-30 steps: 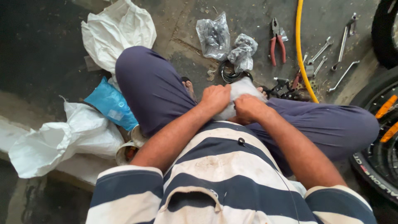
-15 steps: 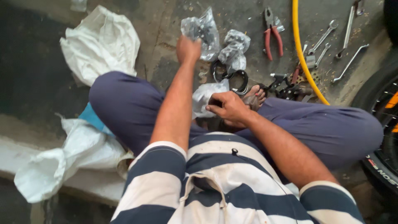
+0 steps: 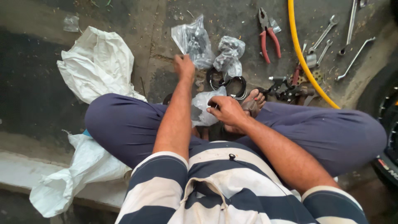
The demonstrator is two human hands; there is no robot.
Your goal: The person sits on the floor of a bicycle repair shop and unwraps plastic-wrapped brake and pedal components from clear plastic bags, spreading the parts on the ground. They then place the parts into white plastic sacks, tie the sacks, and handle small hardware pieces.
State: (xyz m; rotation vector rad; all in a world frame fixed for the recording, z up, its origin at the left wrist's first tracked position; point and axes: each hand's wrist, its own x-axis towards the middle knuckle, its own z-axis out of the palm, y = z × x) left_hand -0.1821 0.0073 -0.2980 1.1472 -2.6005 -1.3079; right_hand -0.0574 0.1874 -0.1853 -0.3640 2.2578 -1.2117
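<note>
I sit cross-legged on a concrete floor. My left hand (image 3: 184,66) is stretched forward, its fingers bent down at the lower edge of a clear plastic bag of dark small parts (image 3: 192,39). Whether it grips the bag is hidden. My right hand (image 3: 226,111) rests over my lap, pinching a small clear plastic bag (image 3: 202,111) between thumb and fingers. A second crumpled parts bag (image 3: 230,56) lies just right of the first. Dark metal rings (image 3: 226,83) lie on the floor between the bags and my bare foot (image 3: 253,101).
Red-handled pliers (image 3: 269,37), a yellow hose (image 3: 302,58) and several wrenches (image 3: 327,33) lie at the far right. White sacks lie at the left (image 3: 97,62) and near left (image 3: 78,174). A tyre (image 3: 387,120) stands at the right edge.
My left hand left my lap, reached out to the far plastic bag, then drew back slightly to its lower edge. My right hand stayed on the small bag.
</note>
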